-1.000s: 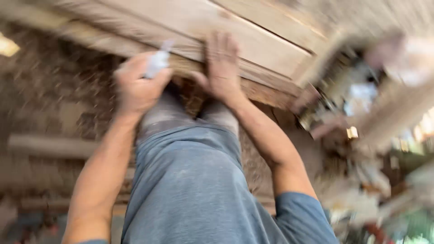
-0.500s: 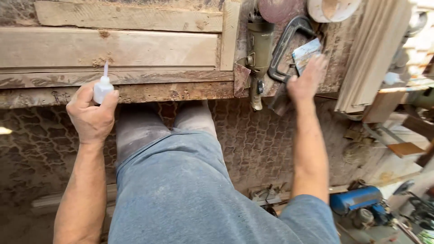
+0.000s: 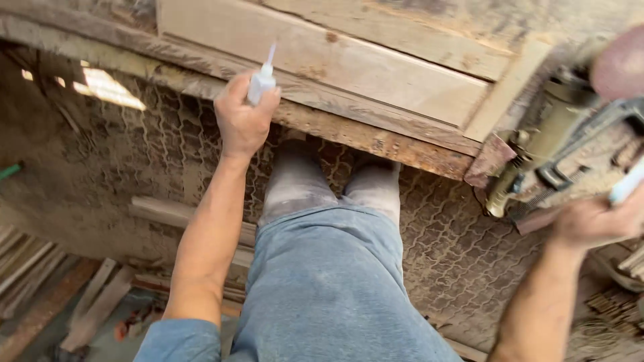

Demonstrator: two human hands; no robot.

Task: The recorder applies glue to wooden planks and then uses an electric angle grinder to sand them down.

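Since half a second ago the right hand [image 3: 594, 221] has drawn back from the clamp at the far right, fingers curled on a pale thing, hard to identify. The left hand [image 3: 241, 124] grips a small glue bottle [image 3: 261, 80], nozzle up, near the plank [image 3: 349, 60]; light, squeezable, best held by its body.

The right hand [image 3: 594, 221] is blurred; its pale object [image 3: 627, 184] seems edge-cut.

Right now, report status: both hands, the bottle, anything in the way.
Left hand shut on small white glue bottle, nozzle up, at bench edge. Right hand holds pale object, mostly cropped. Angle grinder lies beside wooden panel.
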